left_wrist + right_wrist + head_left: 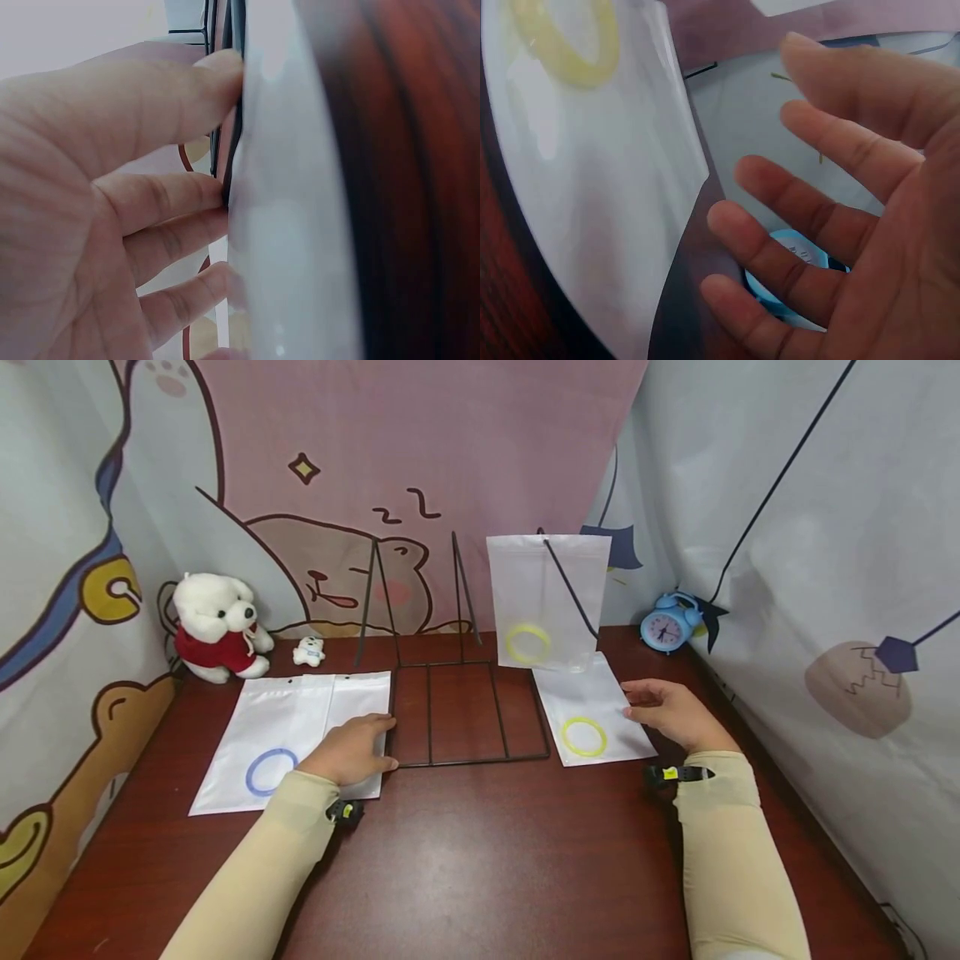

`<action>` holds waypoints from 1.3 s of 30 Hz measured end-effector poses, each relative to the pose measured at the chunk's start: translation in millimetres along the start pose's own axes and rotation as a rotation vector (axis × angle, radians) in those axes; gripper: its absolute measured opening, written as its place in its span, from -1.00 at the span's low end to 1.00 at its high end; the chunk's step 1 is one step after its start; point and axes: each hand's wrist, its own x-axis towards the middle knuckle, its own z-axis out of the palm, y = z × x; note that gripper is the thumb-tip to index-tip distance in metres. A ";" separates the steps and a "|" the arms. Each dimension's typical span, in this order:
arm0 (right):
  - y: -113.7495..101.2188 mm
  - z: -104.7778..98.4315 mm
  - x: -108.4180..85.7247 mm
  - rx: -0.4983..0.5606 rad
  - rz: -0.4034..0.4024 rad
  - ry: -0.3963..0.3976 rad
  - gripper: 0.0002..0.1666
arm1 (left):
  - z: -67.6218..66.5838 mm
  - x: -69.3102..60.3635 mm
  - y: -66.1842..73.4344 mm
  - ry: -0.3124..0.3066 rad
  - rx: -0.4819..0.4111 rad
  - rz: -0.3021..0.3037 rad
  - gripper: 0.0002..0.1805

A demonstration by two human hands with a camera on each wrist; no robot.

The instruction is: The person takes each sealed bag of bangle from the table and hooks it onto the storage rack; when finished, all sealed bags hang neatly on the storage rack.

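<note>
Rack, black wire, stands toward desk back edge. Yellow-ring bag hangs from its right arm, which keeps it off the desk. Left hand touches rack's left side, thumb and fingers spread, probably steadying it. Right hand spread, pinching nothing, beside flat yellow-ring pouch. Blue-ring bag lies toward left edge.

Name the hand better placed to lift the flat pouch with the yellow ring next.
Probably the right hand: open, by the right edge of that pouch. The left hand is at the left side of the wire rack, farther away.
</note>
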 end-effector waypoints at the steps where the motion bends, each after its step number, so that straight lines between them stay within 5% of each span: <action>1: 1.7 0.2 0.8 -0.021 -0.003 -0.011 -0.30 | -0.1 0.0 -0.1 0.002 0.002 0.000 -0.16; 13: 5.5 14.7 6.9 -0.281 0.041 -0.047 -0.11 | -1.0 -1.0 0.5 0.002 0.000 0.002 -0.16; 26: 0.5 25.6 8.0 -0.353 0.081 -0.020 0.11 | -1.6 -0.8 -0.5 -0.002 -0.006 -0.006 -0.17; 32: 1.9 27.2 9.6 -0.318 0.086 -0.029 0.02 | -2.1 -0.7 0.0 0.000 -0.011 -0.001 -0.16; 39: 7.6 27.5 12.3 -0.273 0.059 -0.042 -0.32 | -2.2 -0.6 1.6 0.006 -0.010 0.008 -0.17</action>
